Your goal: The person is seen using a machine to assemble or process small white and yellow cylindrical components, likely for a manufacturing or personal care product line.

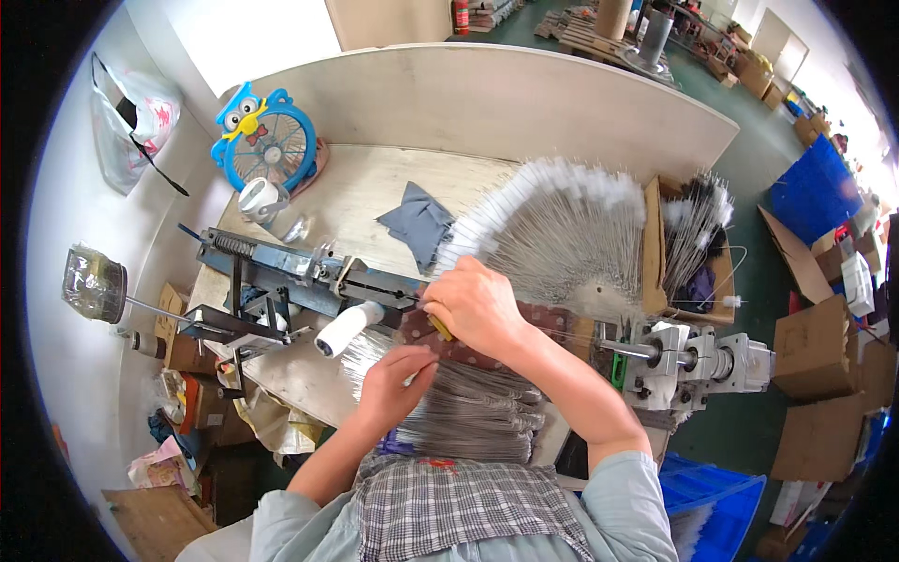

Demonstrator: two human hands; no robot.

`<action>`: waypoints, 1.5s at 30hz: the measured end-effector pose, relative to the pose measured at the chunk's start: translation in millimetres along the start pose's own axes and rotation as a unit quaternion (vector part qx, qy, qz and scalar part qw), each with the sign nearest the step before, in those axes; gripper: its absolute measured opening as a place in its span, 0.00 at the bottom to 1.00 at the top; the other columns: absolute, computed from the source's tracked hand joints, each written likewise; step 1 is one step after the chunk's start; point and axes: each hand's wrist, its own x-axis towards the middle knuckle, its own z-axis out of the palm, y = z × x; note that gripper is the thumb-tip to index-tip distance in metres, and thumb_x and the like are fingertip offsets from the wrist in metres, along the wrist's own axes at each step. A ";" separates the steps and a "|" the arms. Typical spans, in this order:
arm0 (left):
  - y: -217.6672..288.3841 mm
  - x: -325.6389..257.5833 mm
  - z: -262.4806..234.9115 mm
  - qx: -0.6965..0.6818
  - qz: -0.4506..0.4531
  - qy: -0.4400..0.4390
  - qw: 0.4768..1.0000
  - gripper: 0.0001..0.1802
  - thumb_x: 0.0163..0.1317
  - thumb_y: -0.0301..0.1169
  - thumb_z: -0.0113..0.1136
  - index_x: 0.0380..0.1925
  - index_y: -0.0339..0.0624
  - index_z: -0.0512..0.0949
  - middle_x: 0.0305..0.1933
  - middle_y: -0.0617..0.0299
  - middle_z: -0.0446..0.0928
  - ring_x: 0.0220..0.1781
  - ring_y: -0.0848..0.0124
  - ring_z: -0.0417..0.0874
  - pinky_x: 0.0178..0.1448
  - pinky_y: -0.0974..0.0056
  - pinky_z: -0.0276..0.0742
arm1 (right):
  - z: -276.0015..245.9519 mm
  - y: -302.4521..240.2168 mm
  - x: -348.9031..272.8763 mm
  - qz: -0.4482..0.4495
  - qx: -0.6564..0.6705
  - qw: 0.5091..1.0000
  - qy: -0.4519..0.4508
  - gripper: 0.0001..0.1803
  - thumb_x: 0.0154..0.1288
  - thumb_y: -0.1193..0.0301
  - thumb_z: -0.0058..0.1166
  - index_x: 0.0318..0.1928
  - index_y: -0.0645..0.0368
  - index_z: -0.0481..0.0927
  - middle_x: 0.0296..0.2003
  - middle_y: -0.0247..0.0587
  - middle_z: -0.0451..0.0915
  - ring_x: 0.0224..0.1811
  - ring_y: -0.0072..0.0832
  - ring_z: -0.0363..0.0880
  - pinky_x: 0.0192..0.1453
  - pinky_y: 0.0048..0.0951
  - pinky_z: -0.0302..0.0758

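We see a maroon cloth (478, 358) with pale spots, a white roller (345, 330), silver-grey wires (567, 248) with white ends, and a slate-grey rag (419, 225). Our apron (468, 510) is checked black and white with a red motif (438, 463); our sleeves (626, 492) are pale grey-green. We have a blue fan (272, 155) with a yellow beak (247, 125).

- The pale bench (361, 178) extends beyond both hands.
- A blue fan (272, 153) stands on it, well beyond and left of the right hand (473, 300).
- Grey cloth (418, 223) lies just beyond that hand.
- White-tipped wires (571, 225) spread to its right.
- Bundled wires (482, 421) lie right of the left hand (395, 386).
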 end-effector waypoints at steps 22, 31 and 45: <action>-31.2 25.6 -9.6 -0.118 -0.317 -0.093 0.937 0.26 0.50 0.51 0.63 0.20 0.35 0.80 0.19 0.59 0.77 0.22 0.70 0.77 0.29 0.64 0.71 | -12.4 -27.0 -1.4 -0.011 -0.082 0.996 0.045 0.05 0.51 0.73 0.56 0.31 0.58 0.80 0.27 0.35 0.77 0.34 0.34 0.74 0.36 0.33 0.74; -11.7 19.6 33.5 -0.356 -0.267 0.028 0.895 0.06 0.50 0.21 0.55 0.30 0.39 0.70 0.23 0.61 0.73 0.21 0.72 0.76 0.25 0.66 0.73 | 12.2 -3.4 -85.3 0.071 0.017 0.997 -0.017 0.09 0.54 0.75 0.56 0.37 0.59 0.78 0.31 0.42 0.77 0.31 0.39 0.78 0.31 0.34 0.75; -141.7 -65.0 -93.3 -0.612 -0.395 0.197 0.656 0.17 0.59 0.45 0.60 0.39 0.45 0.74 0.28 0.69 0.76 0.31 0.76 0.78 0.35 0.69 0.73 | 23.5 -9.0 -56.0 0.140 0.066 0.984 -0.089 0.10 0.54 0.66 0.59 0.30 0.60 0.77 0.29 0.45 0.76 0.33 0.43 0.76 0.35 0.38 0.74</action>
